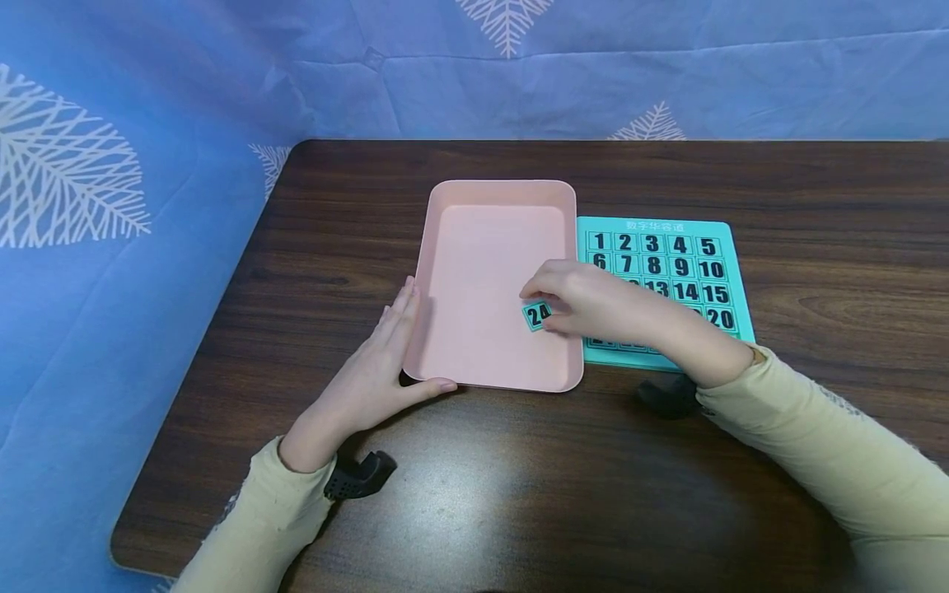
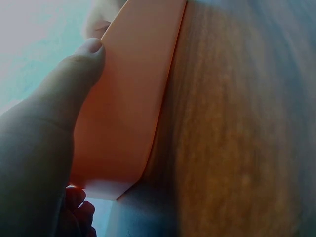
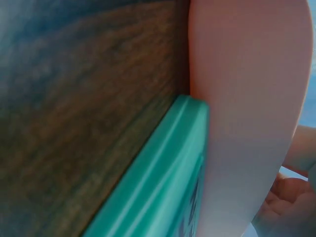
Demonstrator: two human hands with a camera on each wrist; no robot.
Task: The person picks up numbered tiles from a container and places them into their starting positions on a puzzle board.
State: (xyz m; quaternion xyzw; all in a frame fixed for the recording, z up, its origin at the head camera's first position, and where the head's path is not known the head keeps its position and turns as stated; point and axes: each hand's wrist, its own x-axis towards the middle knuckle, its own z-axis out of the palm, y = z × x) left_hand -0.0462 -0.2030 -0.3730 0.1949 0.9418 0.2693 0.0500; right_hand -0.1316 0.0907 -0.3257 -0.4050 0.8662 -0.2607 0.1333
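A small turquoise number tile marked 24 (image 1: 535, 315) is over the right part of the pink tray (image 1: 497, 247). My right hand (image 1: 586, 301) reaches across the tray's right rim and pinches this tile, thumb at its lower right, fingers at its upper edge. Along the tray's left side lies my left hand (image 1: 378, 362), fingers straight, thumb spread along the near edge. The left wrist view has the left thumb (image 2: 74, 79) against the tray's outer wall (image 2: 128, 98). In the right wrist view, the tray's wall (image 3: 247, 98) hides the tile, and part of the right hand (image 3: 291, 197) shows beyond it.
Right of the tray, touching it, is a turquoise number board (image 1: 667, 229) with rows of numbered tiles, partly covered by the right forearm. Both rest on a dark wood table (image 1: 334, 214). A blue patterned cloth (image 1: 415, 74) hangs behind and to the left.
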